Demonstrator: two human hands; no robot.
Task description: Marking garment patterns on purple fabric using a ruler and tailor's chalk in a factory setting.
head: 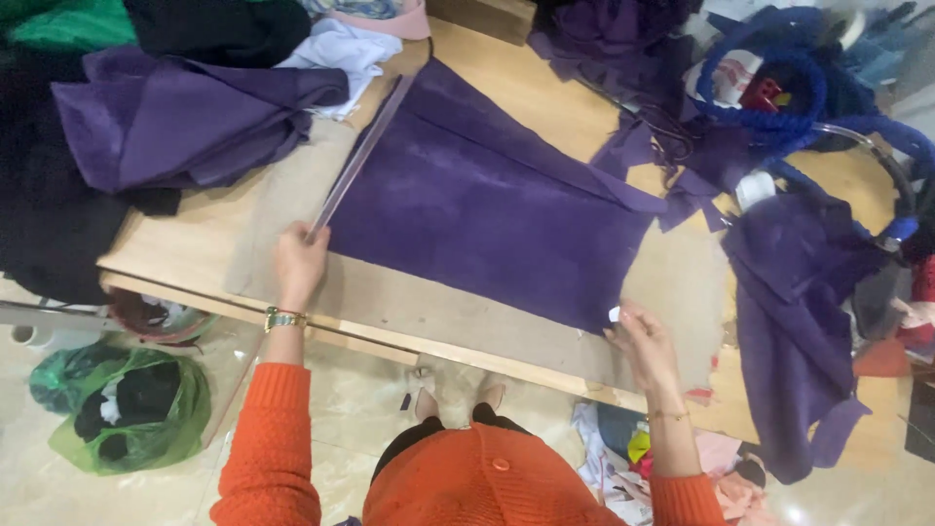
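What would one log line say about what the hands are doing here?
left hand: holding long clear ruler end | right hand: pinching small white chalk at corner of flat purple fabric piece | surface: wooden table

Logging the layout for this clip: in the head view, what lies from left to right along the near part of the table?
Green bag on the floor → left hand on the ruler → flat purple cloth → right hand with chalk → draped purple cloth → blue hose, farther back.
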